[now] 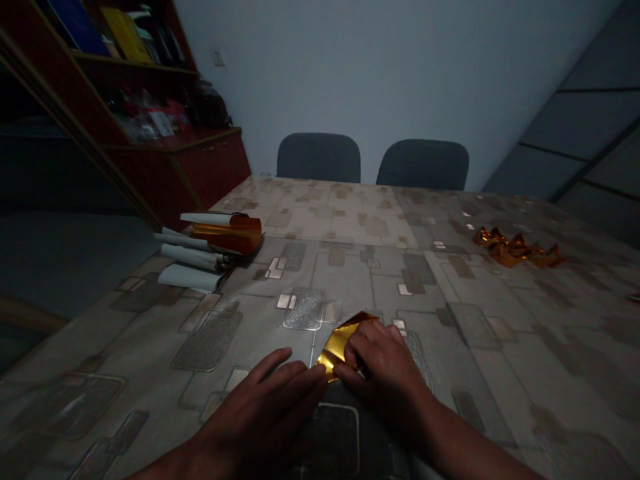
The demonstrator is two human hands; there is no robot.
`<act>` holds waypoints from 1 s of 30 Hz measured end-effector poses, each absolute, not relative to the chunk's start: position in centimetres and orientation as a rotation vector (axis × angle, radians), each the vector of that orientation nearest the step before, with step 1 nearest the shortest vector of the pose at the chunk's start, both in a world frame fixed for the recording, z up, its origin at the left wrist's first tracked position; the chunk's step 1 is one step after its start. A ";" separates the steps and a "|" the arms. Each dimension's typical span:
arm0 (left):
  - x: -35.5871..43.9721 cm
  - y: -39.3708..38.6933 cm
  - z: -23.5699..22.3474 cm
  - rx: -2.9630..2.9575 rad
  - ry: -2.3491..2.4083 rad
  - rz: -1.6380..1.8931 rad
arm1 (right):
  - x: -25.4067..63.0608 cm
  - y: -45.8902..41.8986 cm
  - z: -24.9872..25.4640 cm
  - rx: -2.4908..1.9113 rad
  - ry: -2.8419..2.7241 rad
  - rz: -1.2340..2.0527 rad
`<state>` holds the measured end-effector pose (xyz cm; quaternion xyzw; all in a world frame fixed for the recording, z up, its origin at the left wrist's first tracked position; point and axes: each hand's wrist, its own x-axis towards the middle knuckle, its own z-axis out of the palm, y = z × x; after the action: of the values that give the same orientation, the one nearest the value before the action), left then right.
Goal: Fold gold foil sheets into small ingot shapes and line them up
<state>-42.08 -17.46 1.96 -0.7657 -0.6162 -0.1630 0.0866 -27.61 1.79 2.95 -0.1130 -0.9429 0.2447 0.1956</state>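
Observation:
A piece of folded gold foil paper (338, 341) lies on the table in front of me, one pointed end toward my left hand. My right hand (383, 360) has its fingers curled over the paper's right side, thumb near the lower edge, and grips it. My left hand (265, 403) is stretched out flat, its fingertips touching the paper's lower left corner. Part of the foil is hidden beneath my right hand.
Several folded gold foil pieces (517, 248) sit at the right of the patterned table (345, 227). On the left lies a stack of curled sheets (220, 247), white and gold. Two chairs (319, 157) stand behind the far edge, and a wooden cabinet (210, 167) at the left.

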 end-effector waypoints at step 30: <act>-42.4 -17.6 3.3 -2.350 -1.964 -0.528 | -27.0 2.6 3.4 -0.341 -2.744 0.770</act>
<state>-42.39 -17.60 3.27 -0.7561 -0.6318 -0.1699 0.0169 -27.03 2.56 3.44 -0.1177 -0.9472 0.2659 0.1351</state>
